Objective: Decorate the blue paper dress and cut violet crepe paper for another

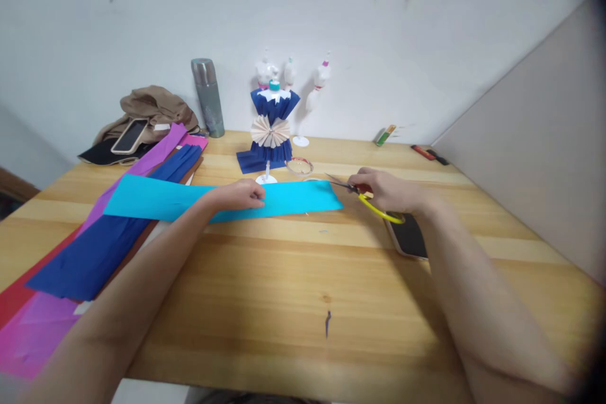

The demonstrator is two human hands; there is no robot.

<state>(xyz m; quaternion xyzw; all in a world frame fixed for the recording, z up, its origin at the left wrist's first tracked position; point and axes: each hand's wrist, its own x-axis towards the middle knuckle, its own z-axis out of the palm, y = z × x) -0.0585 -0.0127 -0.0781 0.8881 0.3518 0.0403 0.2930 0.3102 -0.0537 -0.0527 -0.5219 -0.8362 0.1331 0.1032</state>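
Note:
A long turquoise paper strip (303, 197) lies across the middle of the table, its left part over blue paper (80, 259). My left hand (241, 194) is closed on the strip near its middle. In my right hand (383, 188) is a pair of scissors (379, 209) with yellow handles. The blades point left, close to the strip's right end; whether they touch it I cannot tell. Just behind the strip stands a small dress form (272, 101) in pleated dark blue paper, with a cream paper rosette (271, 130) at its waist.
Purple and red paper sheets (42, 322) lie at the left. A phone (409, 237) rests under my right wrist. At the back are a grey flask (207, 98), a cap with another phone (130, 136), bare white forms (322, 72) and a green stick-like item (387, 135).

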